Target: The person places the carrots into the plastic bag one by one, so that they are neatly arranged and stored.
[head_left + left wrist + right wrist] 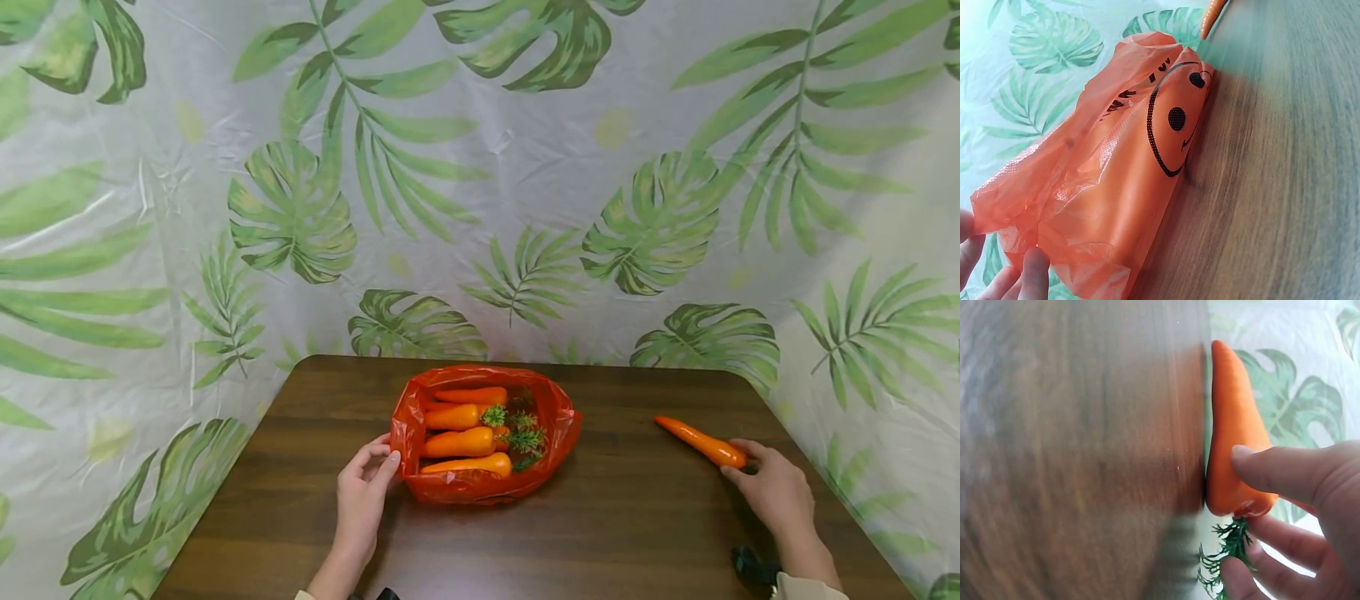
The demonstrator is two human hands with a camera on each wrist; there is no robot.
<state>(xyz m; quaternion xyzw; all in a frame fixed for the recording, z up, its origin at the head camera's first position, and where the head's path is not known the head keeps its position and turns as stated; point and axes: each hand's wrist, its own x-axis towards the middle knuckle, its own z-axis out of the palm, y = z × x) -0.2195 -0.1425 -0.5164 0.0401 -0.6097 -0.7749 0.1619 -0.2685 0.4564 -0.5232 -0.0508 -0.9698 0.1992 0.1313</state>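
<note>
A red plastic bag (555,462) lies with its mouth spread, and several orange carrots (459,442) with green tops show inside it. My left hand (363,483) pinches the bag's left rim between thumb and fingers. In the left wrist view, the bag (1119,206) bears a printed black smiley face. At the right of the table, my right hand (776,492) grips a single carrot (697,439) by its thick end. The right wrist view shows the thumb on this carrot (1235,425), its green top (1229,550) among the fingers and its tip pointing away.
The dark wooden table (600,533) has rounded far corners. Behind it hangs a pale curtain (525,192) printed with green leaves. A black object (752,568), partly cut off, shows by the right wrist.
</note>
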